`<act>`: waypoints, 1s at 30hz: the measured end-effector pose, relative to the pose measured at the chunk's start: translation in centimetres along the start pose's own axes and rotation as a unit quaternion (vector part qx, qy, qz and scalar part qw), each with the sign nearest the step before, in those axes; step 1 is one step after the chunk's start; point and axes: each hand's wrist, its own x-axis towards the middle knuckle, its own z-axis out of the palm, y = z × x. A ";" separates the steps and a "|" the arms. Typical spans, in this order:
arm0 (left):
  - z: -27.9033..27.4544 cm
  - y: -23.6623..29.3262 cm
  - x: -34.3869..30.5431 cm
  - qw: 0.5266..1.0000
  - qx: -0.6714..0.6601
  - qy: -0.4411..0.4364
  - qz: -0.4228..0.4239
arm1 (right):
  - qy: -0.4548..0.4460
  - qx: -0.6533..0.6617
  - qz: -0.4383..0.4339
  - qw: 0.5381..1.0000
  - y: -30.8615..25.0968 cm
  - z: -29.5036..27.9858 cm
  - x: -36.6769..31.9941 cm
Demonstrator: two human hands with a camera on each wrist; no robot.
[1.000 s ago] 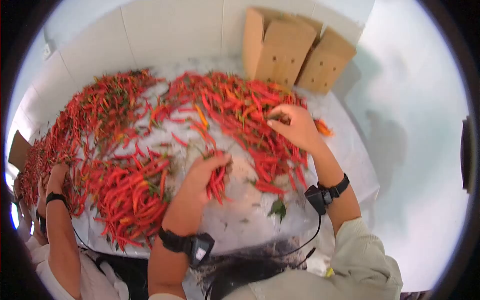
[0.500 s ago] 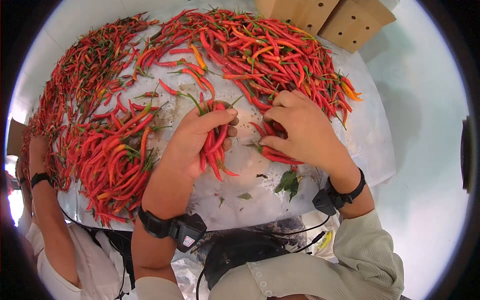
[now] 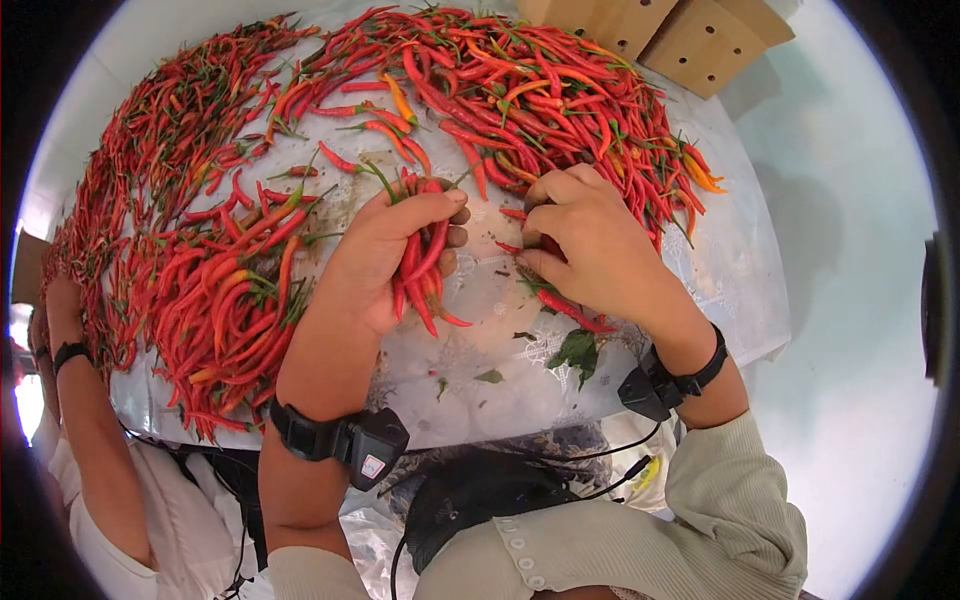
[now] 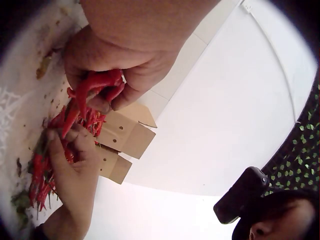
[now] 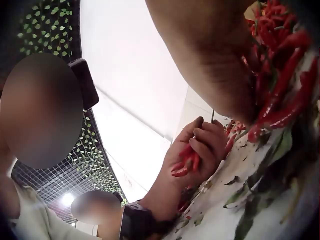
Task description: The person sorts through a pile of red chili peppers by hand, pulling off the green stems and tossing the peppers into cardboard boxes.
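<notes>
A small bunch of red chili peppers (image 3: 424,265) is gripped in my left hand (image 3: 385,235), the thumb across it and green stems sticking out at the top. To its right, my right hand (image 3: 605,245) curls its fingers round red chilies at the near edge of a large chili heap (image 3: 560,100). Tips of those chilies (image 3: 508,247) poke out beside the fingers, while the palm side is hidden in the head view. More chilies (image 3: 575,312) lie just below that hand. The left wrist view shows the held bunch (image 4: 82,100) hanging downward.
Another chili pile (image 3: 225,330) lies left of my left arm, and a long heap (image 3: 150,150) runs along the far left. Green leaves (image 3: 575,352) lie near the front. Cardboard boxes (image 3: 710,50) stand at the back right. Another person's arm (image 3: 95,430) reaches in at left.
My right hand has come down from the upper right heap toward the front, to the chilies nearest me. The left hand keeps its bunch. The head view has tilted down.
</notes>
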 end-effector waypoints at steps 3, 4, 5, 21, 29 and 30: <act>0.3 0.1 -0.2 1.000 -0.004 0.005 0.002 | 0.028 -0.007 -0.003 1.000 -0.1 0.4 0.3; 0.3 0.2 -0.2 1.000 -0.008 0.005 0.000 | 0.055 0.048 0.015 0.997 0.1 0.4 0.4; 0.3 0.2 -0.2 1.000 -0.013 0.005 -0.002 | 0.081 0.102 0.033 0.991 0.4 0.4 0.6; 0.4 0.2 -0.2 0.999 -0.031 -0.018 -0.012 | 0.086 0.608 0.188 0.766 0.5 -0.9 0.6; 0.4 0.1 -0.1 0.999 0.011 0.034 -0.019 | 0.279 0.410 0.162 0.853 0.9 -2.8 0.4; 0.4 0.1 -0.2 0.999 0.011 0.028 -0.024 | 0.378 0.354 0.147 0.842 0.6 -3.9 0.1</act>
